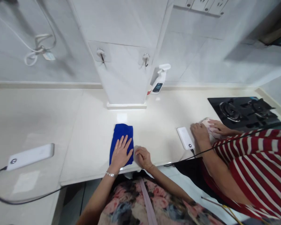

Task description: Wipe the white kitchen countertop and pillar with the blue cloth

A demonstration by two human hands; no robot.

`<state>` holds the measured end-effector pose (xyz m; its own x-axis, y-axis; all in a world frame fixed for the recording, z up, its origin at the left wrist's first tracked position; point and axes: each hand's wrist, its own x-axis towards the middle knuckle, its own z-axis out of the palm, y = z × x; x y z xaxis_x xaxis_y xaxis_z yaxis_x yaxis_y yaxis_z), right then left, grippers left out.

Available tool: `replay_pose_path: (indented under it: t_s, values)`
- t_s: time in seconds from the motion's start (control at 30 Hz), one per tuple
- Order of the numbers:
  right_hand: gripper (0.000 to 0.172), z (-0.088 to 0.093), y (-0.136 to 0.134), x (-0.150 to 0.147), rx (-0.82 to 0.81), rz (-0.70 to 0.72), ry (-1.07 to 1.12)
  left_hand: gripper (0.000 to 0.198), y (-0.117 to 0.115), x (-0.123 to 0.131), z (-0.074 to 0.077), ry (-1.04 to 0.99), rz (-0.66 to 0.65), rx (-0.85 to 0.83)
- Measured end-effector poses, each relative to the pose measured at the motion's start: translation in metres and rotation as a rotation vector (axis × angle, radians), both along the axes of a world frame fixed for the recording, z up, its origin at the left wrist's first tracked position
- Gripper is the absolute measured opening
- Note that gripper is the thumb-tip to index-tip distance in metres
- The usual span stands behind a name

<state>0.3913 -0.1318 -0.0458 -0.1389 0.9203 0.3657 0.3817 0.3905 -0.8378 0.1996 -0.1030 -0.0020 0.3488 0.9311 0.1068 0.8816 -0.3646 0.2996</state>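
Note:
A folded blue cloth (117, 135) lies on the pale countertop, close to its front edge. My left hand (120, 152) rests flat on top of it with the fingers stretched out and slightly spread. Just right of the cloth, my right hand (144, 157) is on the counter with its fingers curled in. Nothing shows in that hand, and it sits beside the cloth rather than on it.
A white power bank (31, 156) with a black cable lies at left; another white power bank (184, 138) lies at right. A spray bottle (159, 82) stands behind by the pillar (126, 75). At right, a co-worker's hands (201, 134) press a light cloth near the gas hob (242, 111).

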Motion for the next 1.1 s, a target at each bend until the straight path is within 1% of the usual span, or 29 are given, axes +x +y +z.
replay_pose_path:
  t_s: [0.1, 0.2, 0.27, 0.37, 0.47, 0.53, 0.63, 0.77, 0.87, 0.93, 1.1]
  values:
    - [0.023, -0.001, -0.001, 0.009, -0.055, 0.005, 0.011, 0.064, -0.041, -0.02, 0.0, -0.006, 0.119, -0.013]
    - [0.021, 0.001, -0.006, 0.018, -0.094, 0.049, 0.045, 0.063, -0.077, -0.033, 0.005, 0.012, 0.221, -0.048]
    - [0.023, 0.001, -0.009, 0.021, -0.098, 0.081, 0.067, 0.062, -0.092, -0.037, 0.009, 0.024, 0.266, -0.077]
    - [0.022, 0.0, -0.013, 0.025, -0.058, 0.083, 0.045, 0.063, -0.099, -0.044, 0.013, 0.011, 0.278, -0.119]
    - [0.021, -0.004, -0.019, 0.028, 0.003, 0.097, 0.017, 0.063, -0.096, -0.056, 0.014, -0.014, 0.304, -0.13]
    - [0.021, -0.007, -0.022, 0.03, 0.051, 0.104, -0.027, 0.062, -0.093, -0.068, 0.015, -0.013, 0.359, -0.117]
    - [0.022, -0.01, -0.024, 0.032, 0.067, 0.102, -0.082, 0.062, -0.091, -0.091, 0.015, 0.008, 0.448, -0.102]
    - [0.025, -0.012, -0.023, 0.029, 0.09, 0.08, -0.144, 0.064, -0.084, -0.125, 0.013, 0.054, 0.535, -0.095]
    - [0.025, -0.015, -0.02, 0.026, 0.142, 0.041, -0.195, 0.066, -0.068, -0.143, 0.01, 0.062, 0.613, -0.098]
    - [0.024, -0.017, -0.019, 0.024, 0.168, 0.03, -0.232, 0.068, -0.053, -0.151, 0.008, 0.025, 0.648, -0.091]
    - [0.022, -0.013, -0.017, 0.02, 0.226, 0.038, -0.316, 0.073, -0.014, -0.157, 0.006, -0.049, 0.637, -0.094]
